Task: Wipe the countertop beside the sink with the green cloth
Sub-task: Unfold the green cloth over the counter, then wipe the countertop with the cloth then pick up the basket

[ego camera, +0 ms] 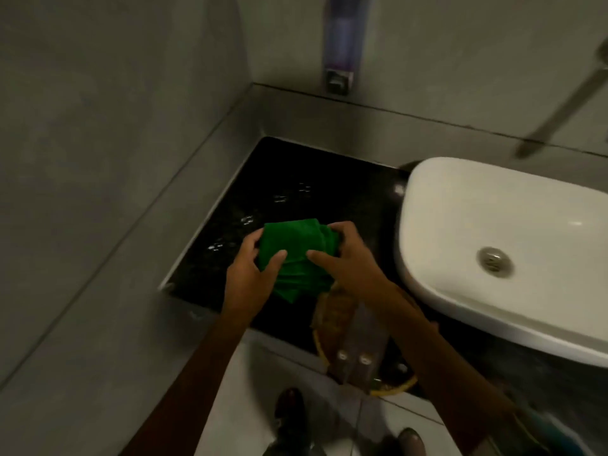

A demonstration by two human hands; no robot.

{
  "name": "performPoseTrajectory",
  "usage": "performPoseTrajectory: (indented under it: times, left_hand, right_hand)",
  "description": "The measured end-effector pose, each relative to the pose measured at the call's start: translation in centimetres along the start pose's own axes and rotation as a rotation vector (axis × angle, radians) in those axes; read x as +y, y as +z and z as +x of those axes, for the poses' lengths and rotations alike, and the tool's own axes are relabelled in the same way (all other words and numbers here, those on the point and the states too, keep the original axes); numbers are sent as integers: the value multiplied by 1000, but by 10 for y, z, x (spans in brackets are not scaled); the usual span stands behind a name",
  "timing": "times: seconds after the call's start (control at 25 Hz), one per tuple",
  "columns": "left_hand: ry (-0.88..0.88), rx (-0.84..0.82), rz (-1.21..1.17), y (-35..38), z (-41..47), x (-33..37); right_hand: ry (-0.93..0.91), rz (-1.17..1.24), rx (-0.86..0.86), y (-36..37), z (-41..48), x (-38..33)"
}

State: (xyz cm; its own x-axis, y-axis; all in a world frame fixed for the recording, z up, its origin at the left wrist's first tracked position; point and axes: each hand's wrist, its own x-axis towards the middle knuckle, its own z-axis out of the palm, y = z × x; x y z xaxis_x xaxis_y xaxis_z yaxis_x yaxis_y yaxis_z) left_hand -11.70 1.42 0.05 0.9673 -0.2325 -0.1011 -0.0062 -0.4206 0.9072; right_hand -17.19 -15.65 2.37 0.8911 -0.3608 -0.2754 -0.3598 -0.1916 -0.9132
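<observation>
A folded green cloth (297, 255) is held between both hands above the near part of the black countertop (316, 185), left of the white sink (513, 258). My left hand (251, 274) grips the cloth's left edge, thumb on top. On the right edge, my right hand (345, 258) holds it with fingers curled over the far side. Small water spots glint on the dark surface to the left and beyond the cloth. Whether the cloth touches the counter is unclear.
Grey tiled walls close the counter's left and back sides. A soap dispenser (339, 41) hangs on the back wall. A yellow-rimmed object (332, 327) lies at the counter's front edge under my right forearm. White floor tiles and shoes (289, 413) show below.
</observation>
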Motion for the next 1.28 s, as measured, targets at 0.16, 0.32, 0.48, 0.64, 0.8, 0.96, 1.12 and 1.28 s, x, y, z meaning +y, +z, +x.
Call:
performPoseTrajectory:
  times: [0.16,0.32,0.48,0.64,0.8,0.96,1.12,1.28]
  left_hand:
    - [-62,96,395,-70,33,-63]
    - [123,78,615,-71,52,-89]
    - [106,-109,874,-28,61,-112]
    - [147,-57,955,-14,70,-144]
    - [214,75,959,-18,117,-132]
    - [287,-72,1005,36,210,-110]
    - [376,-136,1046,73,275,-80]
    - [612,-309,1112,133,307,-49]
  right_hand:
    - [40,-193,-168,88,43,-10]
    - [36,-455,176,66,99,18]
    - [205,-780,377,14,150,76]
    - [133,-948,535,20,170,121]
    - [19,-960,670,22,174,111]
    - [135,-956,700,12,186,137]
    - [80,-987,678,18,180,134]
    - [102,-990,704,20,182,135]
